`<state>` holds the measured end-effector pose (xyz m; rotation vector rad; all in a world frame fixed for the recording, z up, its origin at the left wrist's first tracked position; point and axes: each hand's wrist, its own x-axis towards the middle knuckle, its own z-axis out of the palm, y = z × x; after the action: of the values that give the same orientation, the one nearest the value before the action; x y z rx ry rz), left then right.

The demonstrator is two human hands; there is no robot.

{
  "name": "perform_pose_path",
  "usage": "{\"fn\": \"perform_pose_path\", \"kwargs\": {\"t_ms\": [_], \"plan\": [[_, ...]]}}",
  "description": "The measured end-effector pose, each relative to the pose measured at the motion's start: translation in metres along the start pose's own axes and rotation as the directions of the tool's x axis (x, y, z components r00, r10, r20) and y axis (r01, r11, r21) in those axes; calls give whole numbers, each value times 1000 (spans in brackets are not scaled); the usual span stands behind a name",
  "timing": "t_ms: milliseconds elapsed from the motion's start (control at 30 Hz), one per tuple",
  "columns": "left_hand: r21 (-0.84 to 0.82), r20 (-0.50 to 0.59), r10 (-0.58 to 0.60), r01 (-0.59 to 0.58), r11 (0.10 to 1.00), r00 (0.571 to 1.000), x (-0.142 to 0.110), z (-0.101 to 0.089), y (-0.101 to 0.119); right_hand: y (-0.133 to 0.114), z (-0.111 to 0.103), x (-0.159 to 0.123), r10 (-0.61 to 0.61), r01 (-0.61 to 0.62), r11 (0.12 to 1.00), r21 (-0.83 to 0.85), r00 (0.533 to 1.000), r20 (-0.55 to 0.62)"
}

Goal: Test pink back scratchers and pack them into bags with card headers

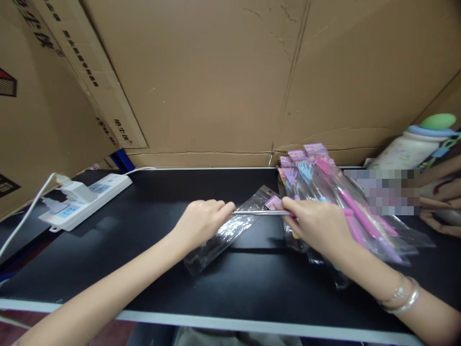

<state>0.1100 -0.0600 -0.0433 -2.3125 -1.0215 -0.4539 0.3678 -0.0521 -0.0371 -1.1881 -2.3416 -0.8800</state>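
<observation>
A thin silver metal rod, the shaft of a back scratcher, stretches level between my two hands. My left hand is closed around its left end, hiding what is there. The other end sits in the closed fingers of my right hand. Beneath the rod, a clear plastic bag lies slantwise on the table, with a small purple card by its upper end. Packed back scratchers with purple, blue and pink hand-shaped heads are piled beside and partly under my right hand.
A white power strip with plugs and cables lies at the left of the black table. Cardboard walls stand behind and left. At the right are a pale bottle with a green lid and another person's hand.
</observation>
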Motion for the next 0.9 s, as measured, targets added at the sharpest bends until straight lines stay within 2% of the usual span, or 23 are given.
{"fn": "perform_pose_path", "kwargs": {"t_ms": [100, 200, 367, 467, 600, 733, 900], "plan": [[-23, 26, 59, -58, 998, 998, -1, 5, 10, -21, 6, -4, -73, 69, 992, 103, 997, 35], [-50, 46, 89, -87, 995, 995, -2, 9, 14, -31, 8, -5, -133, 126, 979, 161, 991, 33], [-58, -23, 51, -52, 997, 998, 3, 4, 4, -18, 1, 3, -174, 174, 982, 75, 985, -7], [23, -65, -5, 6, 1000, 998, 2, 0, -19, 10, -1, 7, -134, 134, 991, -17, 991, -23], [147, -61, -89, 98, 984, 994, -5, -2, -65, 66, 1, 7, -70, 52, 986, -156, 991, -111], [236, -51, -180, 187, 954, 982, -15, -2, -105, 119, 6, 0, -43, 7, 963, -269, 991, -129], [371, -55, -251, 253, 894, 967, -43, -7, -151, 172, 13, -15, 137, -171, 900, -402, 984, -112]]}}
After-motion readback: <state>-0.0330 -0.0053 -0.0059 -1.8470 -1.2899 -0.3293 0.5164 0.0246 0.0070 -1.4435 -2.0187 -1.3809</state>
